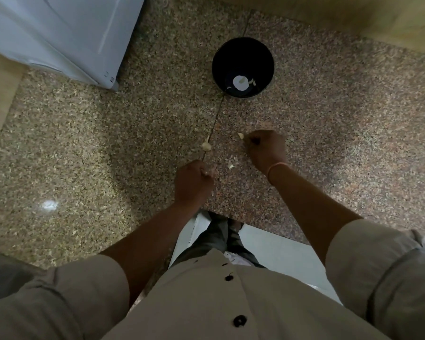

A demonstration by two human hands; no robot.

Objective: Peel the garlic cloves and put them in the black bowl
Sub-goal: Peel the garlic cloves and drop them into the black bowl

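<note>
Midway through the peeling, to judge by the few pale cloves (252,82) already lying in the black bowl (221,67) at the far side of the speckled stone desk (329,119). Pinching one garlic clove (240,135) at the tips of the curled fingers (249,141) of the right hand (266,149), low over the desk and well short of the bowl. Gripping a small pale bit (207,172) in the left hand (193,181), fingers curled tight round it; whether clove, skin or the rest of the bulb, cannot tell. Between the hands, scraps of skin (231,163) on the desk; just beyond the left hand, a stalked piece of garlic (206,146), unpeeled by the look of it. Most likely either stripping the last skin from the pinched clove or about to carry it off. Next, probably: check for bare flesh all round, then reach forward over the rim and let go inside the bowl. After that, back for the stalked piece. Calls for a light but sure pinch, being slippery once bare.
</note>
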